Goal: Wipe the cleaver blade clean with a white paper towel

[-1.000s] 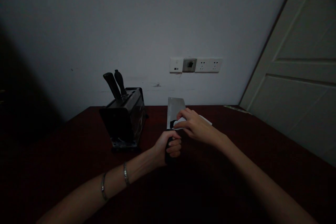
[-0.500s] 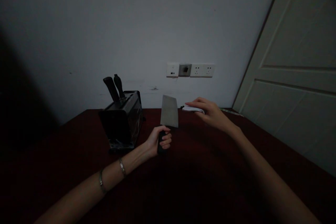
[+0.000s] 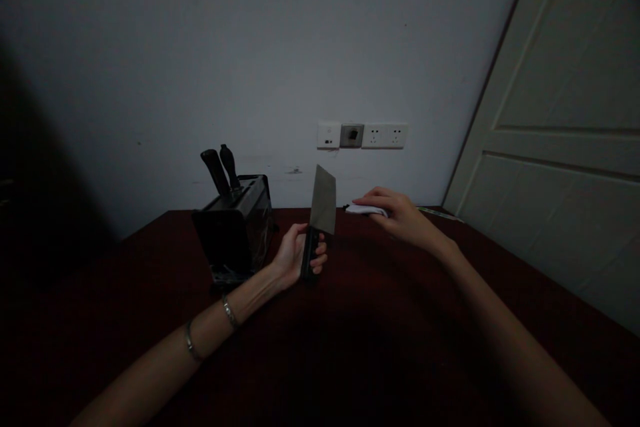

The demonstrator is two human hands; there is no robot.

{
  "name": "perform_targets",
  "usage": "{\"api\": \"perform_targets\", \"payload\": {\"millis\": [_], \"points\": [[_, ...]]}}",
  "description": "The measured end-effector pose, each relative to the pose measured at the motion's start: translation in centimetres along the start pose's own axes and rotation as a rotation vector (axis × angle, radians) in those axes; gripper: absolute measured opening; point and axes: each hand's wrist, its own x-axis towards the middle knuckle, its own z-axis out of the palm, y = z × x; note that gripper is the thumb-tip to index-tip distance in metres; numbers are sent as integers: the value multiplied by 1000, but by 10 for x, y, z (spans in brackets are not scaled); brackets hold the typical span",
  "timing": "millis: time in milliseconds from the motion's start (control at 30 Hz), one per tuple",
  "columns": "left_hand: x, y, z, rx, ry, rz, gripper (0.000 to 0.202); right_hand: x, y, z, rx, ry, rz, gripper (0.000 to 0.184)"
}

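Observation:
My left hand is closed around the black handle of a cleaver, whose broad grey blade points up and away from me. To the right, my right hand pinches a folded white cloth, held apart from the blade. Left of the cleaver stands a black knife block with two black-handled tools sticking up out of its top.
Everything stands on a dark red table against a pale wall. Wall sockets sit above the table's back edge. A white panelled door leans in at the right. A thin strip lies near the back right edge.
My left hand has turned the cleaver, so its blade shows narrower and stands slightly higher, and the grip has loosened with the thumb along the handle. My right hand with the cloth has barely moved.

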Motion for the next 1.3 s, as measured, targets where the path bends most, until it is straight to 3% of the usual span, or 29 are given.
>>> {"api": "perform_targets", "payload": {"millis": [200,500,867,1067,1300], "points": [[-3,4,8,128,78,34,25,-1,1,2,7,11,10,37],[2,-6,8,398,244,100,31,0,0,5,15,74,-8,39],[6,-13,7,595,534,245,34,1,-4,9,31,99,-11,46],[10,-17,7,654,566,301,35,2,-3,14,40,84,-8,45],[13,-32,6,594,470,246,42,3,-3,22,5,82,-23,40]]}}
